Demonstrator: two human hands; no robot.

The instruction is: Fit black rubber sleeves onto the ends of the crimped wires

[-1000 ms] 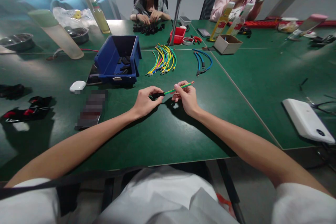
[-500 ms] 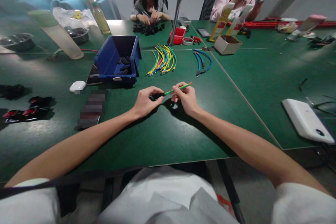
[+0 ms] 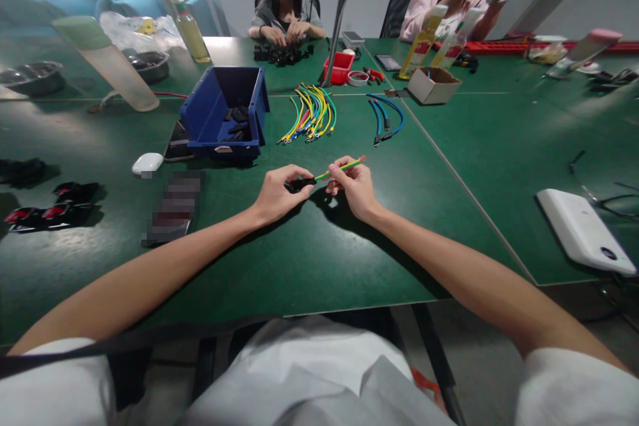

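Note:
Between my hands, over the green table [image 3: 349, 259], is a short yellow-green wire [image 3: 353, 164] with bare copper at its far right end. My right hand [image 3: 353, 188] pinches the wire near its middle. My left hand [image 3: 282, 193] is closed on a black sleeve-like piece [image 3: 301, 183] at the wire's left end; the fingers partly cover it, and I cannot tell how far the wire goes in. Beyond my hands lie a bundle of yellow-green wires [image 3: 313, 110] with ring terminals and several blue wires [image 3: 387, 116].
Left of the bundle stands a blue bin [image 3: 224, 126] holding small black pieces. A phone [image 3: 177, 206] and a white case [image 3: 148, 164] lie by my left forearm. A white power bank [image 3: 584, 229] is at right. Two people [image 3: 285, 20] sit across the table.
Both hands stay almost in place, still holding the wire and black piece. Slightly more of the black piece shows at my left fingertips.

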